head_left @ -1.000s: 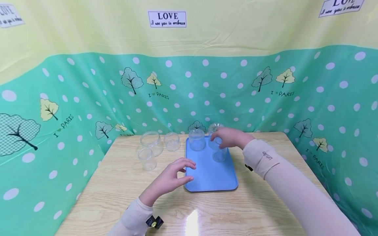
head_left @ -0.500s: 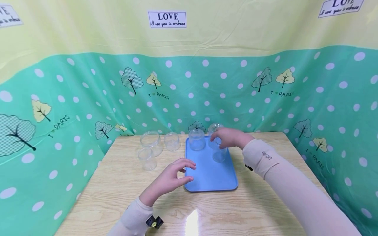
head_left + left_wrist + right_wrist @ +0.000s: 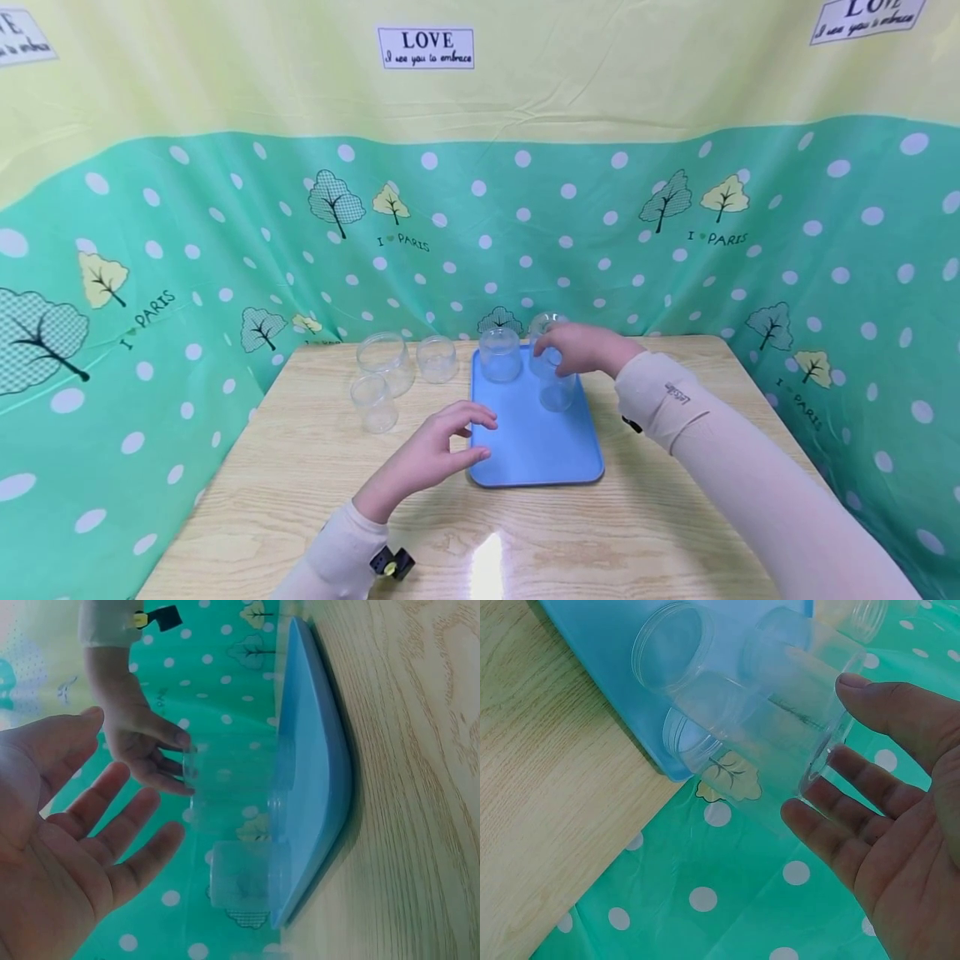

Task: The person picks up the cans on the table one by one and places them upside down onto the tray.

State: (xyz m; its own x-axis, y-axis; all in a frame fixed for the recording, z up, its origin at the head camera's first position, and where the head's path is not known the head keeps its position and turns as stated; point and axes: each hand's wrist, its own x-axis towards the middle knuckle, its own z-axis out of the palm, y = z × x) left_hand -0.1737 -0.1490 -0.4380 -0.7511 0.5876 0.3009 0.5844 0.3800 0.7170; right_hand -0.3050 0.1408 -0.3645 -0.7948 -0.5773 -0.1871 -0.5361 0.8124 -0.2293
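Observation:
My right hand pinches the upper end of a clear plastic jar near the right side of the blue tray. In the right wrist view the thumb and fingertips lie at opposite sides of this jar, and its threaded mouth faces the tray. Behind it, partly hidden by the hand, is another clear jar. A wide jar sits at the tray's back left. With fingers loosely bent and nothing in them, my left hand hovers at the tray's left edge.
Left of the tray, on the wooden table, stand a large wide jar, a small jar and a slim jar. A green and yellow printed curtain encloses the table at the back and sides.

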